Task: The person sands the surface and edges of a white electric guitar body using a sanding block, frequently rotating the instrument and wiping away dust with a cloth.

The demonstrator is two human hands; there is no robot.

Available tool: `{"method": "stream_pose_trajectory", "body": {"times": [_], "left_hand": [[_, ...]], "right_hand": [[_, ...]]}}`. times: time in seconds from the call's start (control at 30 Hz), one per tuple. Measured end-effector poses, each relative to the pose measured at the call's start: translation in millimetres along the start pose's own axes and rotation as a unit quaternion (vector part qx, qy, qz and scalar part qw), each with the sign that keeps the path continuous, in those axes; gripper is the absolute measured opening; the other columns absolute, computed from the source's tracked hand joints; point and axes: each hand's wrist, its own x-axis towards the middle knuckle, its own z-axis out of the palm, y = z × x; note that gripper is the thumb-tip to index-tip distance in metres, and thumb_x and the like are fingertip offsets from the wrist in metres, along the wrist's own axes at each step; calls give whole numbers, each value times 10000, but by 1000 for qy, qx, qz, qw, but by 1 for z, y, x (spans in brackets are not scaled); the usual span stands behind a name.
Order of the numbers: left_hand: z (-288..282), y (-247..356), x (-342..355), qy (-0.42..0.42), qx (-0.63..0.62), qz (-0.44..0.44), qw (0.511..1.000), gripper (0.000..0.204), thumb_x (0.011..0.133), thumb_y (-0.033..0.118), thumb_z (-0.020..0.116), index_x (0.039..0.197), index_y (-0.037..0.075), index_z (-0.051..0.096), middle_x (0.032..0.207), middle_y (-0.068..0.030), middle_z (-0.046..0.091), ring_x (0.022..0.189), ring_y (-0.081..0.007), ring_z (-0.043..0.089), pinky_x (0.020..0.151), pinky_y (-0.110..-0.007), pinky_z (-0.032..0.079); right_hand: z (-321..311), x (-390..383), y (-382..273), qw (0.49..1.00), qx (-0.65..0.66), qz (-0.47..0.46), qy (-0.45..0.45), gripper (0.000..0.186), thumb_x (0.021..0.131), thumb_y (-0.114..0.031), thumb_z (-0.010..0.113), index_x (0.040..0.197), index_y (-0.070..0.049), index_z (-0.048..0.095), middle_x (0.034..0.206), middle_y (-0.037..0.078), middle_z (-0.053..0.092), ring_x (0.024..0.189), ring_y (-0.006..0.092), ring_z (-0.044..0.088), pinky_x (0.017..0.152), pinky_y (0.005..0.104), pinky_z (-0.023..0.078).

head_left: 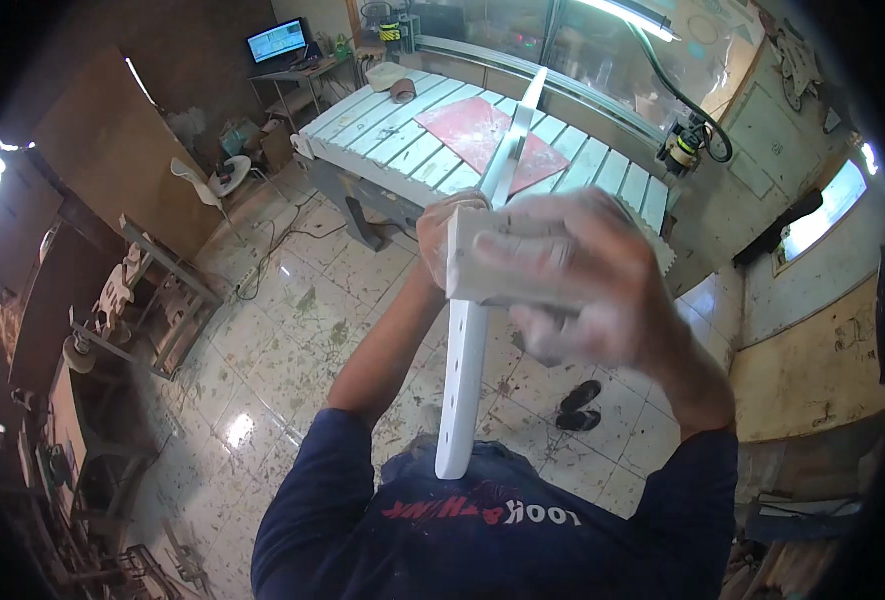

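Note:
A long white strip (462, 385) with a row of small holes along its side runs from against my waist out over the slatted table. My left hand (444, 232) is wrapped round it near the middle, its fingers partly covered by a pale dusty sanding block (472, 278). In my right hand (597, 270), smeared by motion, is that block, gripped with the fingers across its top and the thumb side beneath. It lies across the strip; whether it touches the surface cannot be made out. White dust coats my right hand.
The white slatted table (382, 125) carries a red dusty sheet (462, 130) and a brown roll (402, 91). Behind are a machine head with a hose (680, 150) and a monitor (276, 41). A white chair (202, 185), cables and black sandals (578, 405) stand or lie on the tiles.

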Motion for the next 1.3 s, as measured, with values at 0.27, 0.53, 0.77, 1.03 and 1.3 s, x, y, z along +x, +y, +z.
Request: {"method": "stream_pose_trajectory", "body": {"times": [0.27,0.53,0.77,1.03,1.3], "left_hand": [[-2,8,5,-46,105,58,992,253,677,100,792,740,28,558,646,-88,542,555,-269,557,518,-369,440],[3,5,1,-27,34,-1,999,243,709,103,791,741,41,558,635,-66,522,549,-253,545,519,-365,436],[0,10,3,-67,26,46,996,248,744,107,802,750,55,559,637,-59,516,563,-248,550,519,-367,439],[3,9,5,-19,41,32,998,232,754,91,777,743,40,551,639,-67,524,548,-248,549,513,-354,444],[-2,13,11,-22,27,37,999,209,750,62,749,746,25,543,650,-71,530,576,-239,568,541,-336,454]], "right_hand": [[-6,6,-6,1000,6,10,-7,347,895,-335,733,1224,-223,752,1263,22,694,1015,200,647,870,373,499],[10,-20,-3,999,44,22,-1,480,792,-192,798,1266,-222,731,1257,35,661,1078,228,623,945,423,469],[26,-25,4,999,16,8,45,413,833,-266,786,1243,-247,738,1181,48,673,1023,211,615,872,384,485],[39,-31,48,988,-9,12,154,402,894,-298,722,1290,-228,720,1254,60,675,1064,166,624,856,359,493],[105,-48,-10,944,130,-90,290,189,889,-286,769,1015,-147,753,1071,36,739,890,118,657,732,329,485]]}}
